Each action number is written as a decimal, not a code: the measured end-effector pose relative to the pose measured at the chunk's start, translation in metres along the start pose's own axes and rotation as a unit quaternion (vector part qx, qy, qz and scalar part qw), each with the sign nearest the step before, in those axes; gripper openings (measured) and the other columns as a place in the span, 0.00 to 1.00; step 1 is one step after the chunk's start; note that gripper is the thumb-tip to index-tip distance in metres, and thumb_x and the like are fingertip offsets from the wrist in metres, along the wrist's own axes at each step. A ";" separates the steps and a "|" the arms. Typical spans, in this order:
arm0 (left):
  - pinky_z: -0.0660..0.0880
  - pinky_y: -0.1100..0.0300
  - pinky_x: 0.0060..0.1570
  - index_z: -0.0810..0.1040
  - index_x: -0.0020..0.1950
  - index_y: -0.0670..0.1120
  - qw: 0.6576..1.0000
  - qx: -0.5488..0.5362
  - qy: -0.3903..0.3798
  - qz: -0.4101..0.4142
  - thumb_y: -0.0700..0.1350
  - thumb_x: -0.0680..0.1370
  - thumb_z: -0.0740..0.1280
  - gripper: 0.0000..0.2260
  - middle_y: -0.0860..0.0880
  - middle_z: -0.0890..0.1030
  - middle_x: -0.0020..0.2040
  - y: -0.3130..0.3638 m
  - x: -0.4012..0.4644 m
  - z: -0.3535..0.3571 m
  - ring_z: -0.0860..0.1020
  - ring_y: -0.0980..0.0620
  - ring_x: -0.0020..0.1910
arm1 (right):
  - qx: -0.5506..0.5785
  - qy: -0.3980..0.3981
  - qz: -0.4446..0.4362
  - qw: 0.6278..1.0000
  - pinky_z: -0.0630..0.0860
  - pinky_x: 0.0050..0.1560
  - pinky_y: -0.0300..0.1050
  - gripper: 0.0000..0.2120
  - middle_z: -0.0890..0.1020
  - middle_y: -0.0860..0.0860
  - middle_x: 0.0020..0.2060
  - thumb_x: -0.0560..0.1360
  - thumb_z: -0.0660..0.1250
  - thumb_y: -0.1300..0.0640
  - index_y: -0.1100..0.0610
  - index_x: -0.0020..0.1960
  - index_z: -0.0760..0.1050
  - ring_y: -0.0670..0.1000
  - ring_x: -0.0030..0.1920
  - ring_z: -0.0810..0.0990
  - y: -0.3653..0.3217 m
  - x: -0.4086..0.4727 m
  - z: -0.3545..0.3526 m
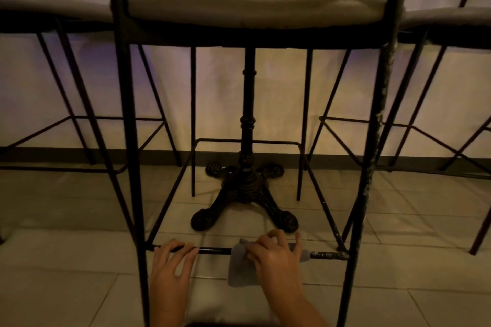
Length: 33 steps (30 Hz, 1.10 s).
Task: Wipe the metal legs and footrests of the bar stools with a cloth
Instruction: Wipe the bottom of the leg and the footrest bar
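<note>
A tall bar stool with a grey cushion (255,8) and thin black metal legs fills the middle of the view. Its front footrest bar (215,250) runs low across the frame between the two front legs. My left hand (172,260) grips the left part of that bar, fingers curled over it. My right hand (273,255) holds a grey cloth (239,271) wrapped over the bar further right; the cloth hangs below the bar and pokes out past my thumb. The right front leg (372,167) looks scuffed and speckled.
A black cast-iron table pedestal (245,194) with ornate feet stands behind the footrest, under the stool. Two more bar stools (66,16) (446,21) flank it left and right. Pale floor tiles (66,287) lie below, a light wall panel behind.
</note>
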<state>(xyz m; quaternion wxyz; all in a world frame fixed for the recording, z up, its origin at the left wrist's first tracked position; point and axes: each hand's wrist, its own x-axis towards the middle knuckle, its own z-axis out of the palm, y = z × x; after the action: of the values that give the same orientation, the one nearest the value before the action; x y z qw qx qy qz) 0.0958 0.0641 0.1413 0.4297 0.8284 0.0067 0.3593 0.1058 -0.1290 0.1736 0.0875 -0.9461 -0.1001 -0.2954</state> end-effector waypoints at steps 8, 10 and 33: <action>0.59 0.54 0.68 0.83 0.46 0.45 0.999 0.025 -0.001 -0.035 0.36 0.71 0.71 0.07 0.58 0.74 0.46 0.009 0.000 -0.001 0.71 0.67 0.52 | 0.030 0.023 -0.006 0.999 0.60 0.55 0.64 0.12 0.78 0.40 0.32 0.68 0.57 0.48 0.43 0.34 0.79 0.48 0.47 0.69 0.001 0.001 0.003; 0.60 0.53 0.69 0.83 0.46 0.45 0.999 0.044 -0.010 -0.026 0.39 0.72 0.71 0.05 0.56 0.75 0.45 0.010 0.000 0.002 0.73 0.59 0.51 | 0.028 0.024 -0.012 0.999 0.60 0.55 0.63 0.12 0.78 0.40 0.32 0.68 0.57 0.48 0.43 0.35 0.79 0.48 0.47 0.69 0.002 0.001 0.003; 0.52 0.66 0.70 0.83 0.48 0.47 0.995 0.021 -0.046 0.088 0.59 0.76 0.58 0.20 0.58 0.77 0.43 0.024 -0.009 0.031 0.71 0.69 0.48 | 0.034 0.014 0.009 0.999 0.63 0.57 0.67 0.06 0.78 0.41 0.33 0.67 0.63 0.48 0.44 0.33 0.78 0.51 0.46 0.74 0.006 -0.007 -0.007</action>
<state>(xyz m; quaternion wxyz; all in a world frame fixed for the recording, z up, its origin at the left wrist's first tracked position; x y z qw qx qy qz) 0.1009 0.0239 0.1421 0.3785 0.8504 -0.0784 0.3569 0.0981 -0.1375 0.1747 0.1239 -0.9391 -0.1008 -0.3044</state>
